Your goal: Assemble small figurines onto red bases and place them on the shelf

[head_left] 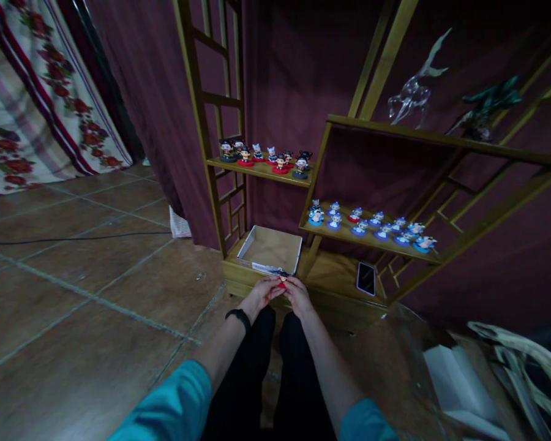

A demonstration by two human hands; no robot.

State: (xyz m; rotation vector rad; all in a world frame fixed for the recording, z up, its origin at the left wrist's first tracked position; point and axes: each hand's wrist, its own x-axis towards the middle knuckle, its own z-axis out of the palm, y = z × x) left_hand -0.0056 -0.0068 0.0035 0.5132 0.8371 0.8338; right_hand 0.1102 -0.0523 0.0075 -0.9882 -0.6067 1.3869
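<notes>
Between my two hands I hold a small figurine (283,279) with dark hair and a red body. My left hand (265,290), with a dark band on its wrist, is closed on it from the left. My right hand (298,294) grips it from the right. Just beyond my hands lies an open cardboard box (275,245) on the bottom board of the wooden shelf. Similar red and black figurines (245,157) stand on the upper left shelf board (261,173). Blue and purple figurines (360,228) stand in rows on the right board.
A phone (366,278) lies on the bottom board at right. A clear glass deer (411,98) and a dark green ornament (487,110) stand on the high shelf. White packaging (461,386) lies on the floor at lower right. A black cable (73,237) crosses the tiled floor.
</notes>
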